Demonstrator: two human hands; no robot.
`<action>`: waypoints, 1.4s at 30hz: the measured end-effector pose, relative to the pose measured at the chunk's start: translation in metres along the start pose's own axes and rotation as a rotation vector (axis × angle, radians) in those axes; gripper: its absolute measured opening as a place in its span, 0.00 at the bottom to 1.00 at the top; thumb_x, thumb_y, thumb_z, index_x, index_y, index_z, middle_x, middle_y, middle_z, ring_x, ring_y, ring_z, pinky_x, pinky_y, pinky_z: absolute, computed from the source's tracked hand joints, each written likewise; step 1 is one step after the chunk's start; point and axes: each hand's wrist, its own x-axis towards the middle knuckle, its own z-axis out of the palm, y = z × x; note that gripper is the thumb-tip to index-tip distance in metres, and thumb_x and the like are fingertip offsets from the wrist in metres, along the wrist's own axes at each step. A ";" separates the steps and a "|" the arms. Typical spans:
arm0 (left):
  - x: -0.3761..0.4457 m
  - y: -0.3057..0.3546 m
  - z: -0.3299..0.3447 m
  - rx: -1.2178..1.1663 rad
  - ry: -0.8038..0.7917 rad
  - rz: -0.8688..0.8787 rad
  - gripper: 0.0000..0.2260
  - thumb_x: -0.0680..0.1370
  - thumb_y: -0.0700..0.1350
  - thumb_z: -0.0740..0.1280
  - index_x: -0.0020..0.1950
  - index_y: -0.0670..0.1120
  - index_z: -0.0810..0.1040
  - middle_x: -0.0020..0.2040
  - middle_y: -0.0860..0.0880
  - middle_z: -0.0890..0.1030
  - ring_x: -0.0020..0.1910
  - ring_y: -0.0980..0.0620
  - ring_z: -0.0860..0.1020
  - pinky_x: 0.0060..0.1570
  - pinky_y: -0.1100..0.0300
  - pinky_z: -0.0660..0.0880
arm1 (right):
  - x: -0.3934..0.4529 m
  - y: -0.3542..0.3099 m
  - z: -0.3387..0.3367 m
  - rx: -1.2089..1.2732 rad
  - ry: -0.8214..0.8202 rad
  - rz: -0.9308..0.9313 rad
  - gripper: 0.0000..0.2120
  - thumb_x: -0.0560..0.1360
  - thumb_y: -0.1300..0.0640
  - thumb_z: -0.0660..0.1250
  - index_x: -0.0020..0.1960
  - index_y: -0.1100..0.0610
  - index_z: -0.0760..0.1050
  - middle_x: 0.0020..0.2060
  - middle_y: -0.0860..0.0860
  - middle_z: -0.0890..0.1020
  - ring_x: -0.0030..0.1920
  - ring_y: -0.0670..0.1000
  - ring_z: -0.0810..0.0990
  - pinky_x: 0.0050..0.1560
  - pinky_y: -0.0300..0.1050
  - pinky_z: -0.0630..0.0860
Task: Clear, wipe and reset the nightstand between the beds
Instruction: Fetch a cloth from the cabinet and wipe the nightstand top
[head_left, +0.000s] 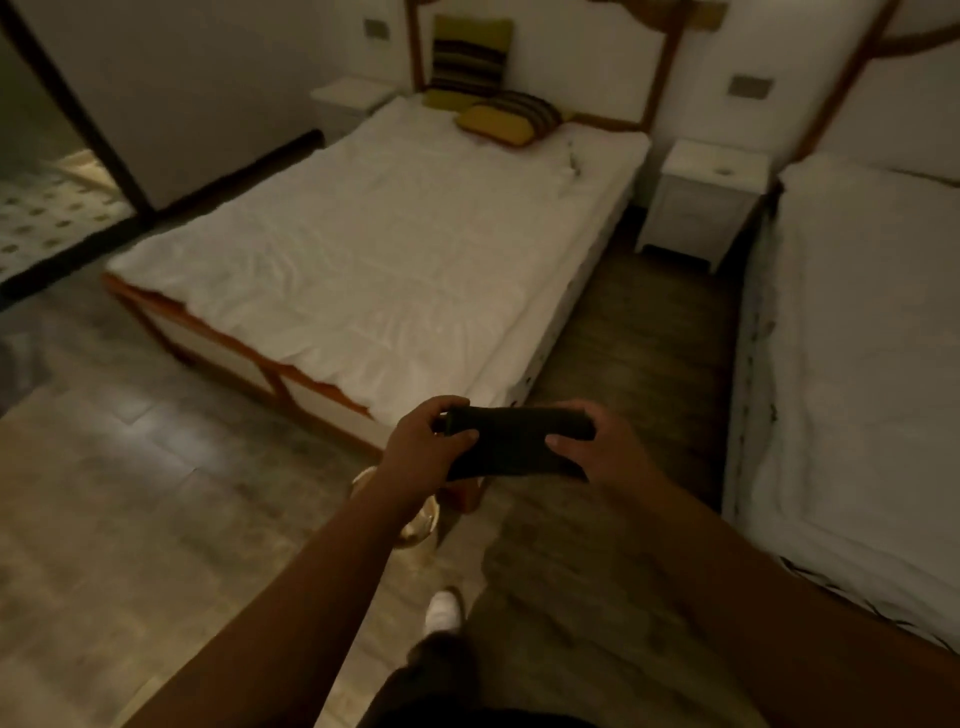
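Between both hands (431, 441) (597, 447), dark cloth (514, 441)

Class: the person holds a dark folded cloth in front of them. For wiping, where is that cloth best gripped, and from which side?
Probably at its two short ends, one from each side, as now: the left hand and right hand each curl round an end of the dark cloth. It is a long, flat, folded band lying crosswise, so end grips should keep it spread.
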 end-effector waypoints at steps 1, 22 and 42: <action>0.019 0.004 0.010 0.028 -0.026 0.015 0.14 0.75 0.42 0.71 0.59 0.55 0.77 0.54 0.49 0.78 0.50 0.48 0.80 0.46 0.52 0.81 | 0.012 0.001 -0.009 -0.009 0.026 0.012 0.14 0.73 0.57 0.72 0.56 0.46 0.75 0.51 0.48 0.79 0.50 0.47 0.79 0.39 0.36 0.77; 0.393 0.122 0.197 0.175 -0.452 0.136 0.15 0.74 0.43 0.72 0.59 0.56 0.77 0.55 0.50 0.78 0.51 0.52 0.79 0.48 0.55 0.81 | 0.296 0.020 -0.209 0.052 0.436 0.159 0.16 0.72 0.54 0.73 0.58 0.45 0.74 0.50 0.45 0.78 0.52 0.50 0.79 0.53 0.53 0.80; 0.727 0.255 0.443 0.176 -0.434 0.126 0.13 0.75 0.42 0.72 0.55 0.57 0.77 0.53 0.51 0.79 0.51 0.51 0.79 0.51 0.53 0.80 | 0.625 -0.001 -0.506 0.015 0.410 0.102 0.14 0.72 0.57 0.73 0.53 0.44 0.74 0.48 0.46 0.78 0.49 0.47 0.79 0.45 0.39 0.78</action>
